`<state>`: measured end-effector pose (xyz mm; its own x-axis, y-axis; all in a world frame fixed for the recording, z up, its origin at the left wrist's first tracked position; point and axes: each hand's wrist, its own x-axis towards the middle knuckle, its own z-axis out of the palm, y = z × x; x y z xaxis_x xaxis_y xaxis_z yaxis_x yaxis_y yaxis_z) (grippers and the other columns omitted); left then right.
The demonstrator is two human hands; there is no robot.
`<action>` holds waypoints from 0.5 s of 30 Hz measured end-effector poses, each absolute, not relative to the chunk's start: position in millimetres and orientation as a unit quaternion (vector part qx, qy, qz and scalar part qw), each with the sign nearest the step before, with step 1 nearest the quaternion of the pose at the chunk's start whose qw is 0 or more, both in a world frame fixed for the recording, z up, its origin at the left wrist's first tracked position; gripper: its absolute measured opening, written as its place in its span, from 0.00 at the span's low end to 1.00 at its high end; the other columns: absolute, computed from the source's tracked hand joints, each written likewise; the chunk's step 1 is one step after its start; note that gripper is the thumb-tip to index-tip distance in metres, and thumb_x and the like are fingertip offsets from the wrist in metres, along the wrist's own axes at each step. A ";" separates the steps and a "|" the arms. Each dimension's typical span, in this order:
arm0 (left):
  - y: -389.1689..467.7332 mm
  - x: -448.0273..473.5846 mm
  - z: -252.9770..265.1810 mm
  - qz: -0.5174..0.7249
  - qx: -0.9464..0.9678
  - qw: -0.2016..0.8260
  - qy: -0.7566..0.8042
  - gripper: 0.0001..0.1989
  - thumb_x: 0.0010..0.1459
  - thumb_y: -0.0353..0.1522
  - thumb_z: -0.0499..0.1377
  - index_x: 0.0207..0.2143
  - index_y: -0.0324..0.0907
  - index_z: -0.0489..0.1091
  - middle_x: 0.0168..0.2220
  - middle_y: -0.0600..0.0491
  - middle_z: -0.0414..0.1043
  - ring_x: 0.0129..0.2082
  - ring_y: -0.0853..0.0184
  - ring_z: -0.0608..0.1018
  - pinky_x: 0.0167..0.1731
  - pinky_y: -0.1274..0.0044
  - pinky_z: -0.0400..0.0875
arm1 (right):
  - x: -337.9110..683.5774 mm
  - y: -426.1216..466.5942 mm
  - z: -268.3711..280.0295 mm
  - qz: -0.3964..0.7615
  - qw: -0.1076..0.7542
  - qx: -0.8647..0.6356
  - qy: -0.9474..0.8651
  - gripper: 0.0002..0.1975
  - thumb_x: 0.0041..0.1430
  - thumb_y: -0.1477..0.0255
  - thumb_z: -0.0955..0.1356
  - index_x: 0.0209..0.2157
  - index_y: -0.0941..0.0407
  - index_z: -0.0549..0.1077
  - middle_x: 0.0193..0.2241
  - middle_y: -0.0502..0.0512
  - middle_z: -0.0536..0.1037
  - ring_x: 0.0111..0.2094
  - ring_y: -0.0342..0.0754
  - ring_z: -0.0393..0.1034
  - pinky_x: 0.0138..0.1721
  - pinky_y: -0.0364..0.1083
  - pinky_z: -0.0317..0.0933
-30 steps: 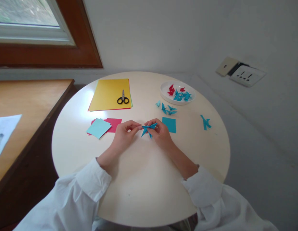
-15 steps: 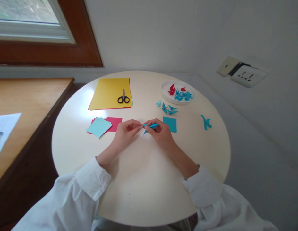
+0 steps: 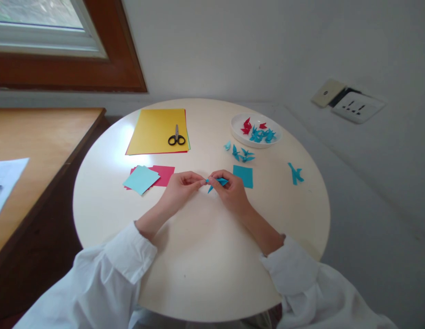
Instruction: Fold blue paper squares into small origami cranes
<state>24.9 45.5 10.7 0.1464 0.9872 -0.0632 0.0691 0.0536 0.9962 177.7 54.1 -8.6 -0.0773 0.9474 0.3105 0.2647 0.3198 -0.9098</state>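
Between my two hands, above the middle of the round table, is a small blue origami crane (image 3: 212,186). My left hand (image 3: 185,185) pinches its left tip between thumb and fingertips. My right hand (image 3: 229,187) is closed on its body, with the thumb pressed on top and pointed parts sticking out to the left and below. My fingers hide some of the folds. Just right of my right hand lies a blue paper square (image 3: 244,176). Left of my left hand, a light-blue square (image 3: 142,180) rests on several pink squares (image 3: 165,175).
Scissors (image 3: 177,136) lie on large yellow sheets (image 3: 153,128) at the back left. A white dish (image 3: 237,135) holds red and blue cranes; several blue cranes (image 3: 244,155) sit before it. Folded blue paper strips (image 3: 295,174) lie far right. A wooden desk (image 3: 47,137) stands left.
Both hands stay pinched on the crane, with only slight finger movement at its left tip. The whole view has shifted a little; nothing on the table has been moved.
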 end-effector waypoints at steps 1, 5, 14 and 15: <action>45.4 24.7 10.4 0.425 0.524 0.546 0.496 0.11 0.44 0.37 0.63 0.24 0.38 0.72 0.23 0.54 0.71 0.22 0.73 0.68 0.22 0.80 0.59 | 177.9 54.0 -8.7 0.345 0.489 -0.470 -0.649 0.07 0.51 0.68 0.66 0.24 0.56 0.69 0.23 0.51 0.73 0.26 0.43 0.65 0.26 0.42 0.58; 45.4 22.3 9.3 0.416 0.491 0.579 0.501 0.11 0.42 0.37 0.65 0.23 0.38 0.72 0.23 0.53 0.71 0.23 0.72 0.70 0.21 0.80 0.60 | 178.7 53.3 -8.1 0.332 0.477 -0.473 -0.663 0.07 0.51 0.68 0.66 0.25 0.57 0.69 0.24 0.51 0.73 0.25 0.43 0.64 0.26 0.42 0.57; 47.0 12.0 19.3 0.347 0.480 0.638 0.492 0.04 0.39 0.30 0.61 0.22 0.38 0.73 0.23 0.52 0.71 0.21 0.73 0.68 0.19 0.80 0.57 | 179.5 53.0 -3.9 0.323 0.445 -0.479 -0.685 0.07 0.50 0.68 0.66 0.23 0.56 0.69 0.22 0.50 0.72 0.22 0.41 0.59 0.24 0.42 0.54; 47.4 10.7 19.8 0.339 0.481 0.645 0.488 0.04 0.38 0.30 0.61 0.22 0.38 0.73 0.22 0.52 0.70 0.22 0.73 0.68 0.19 0.80 0.57 | 179.8 53.3 -3.7 0.326 0.440 -0.480 -0.685 0.07 0.50 0.68 0.66 0.23 0.56 0.69 0.21 0.49 0.71 0.21 0.40 0.58 0.23 0.42 0.53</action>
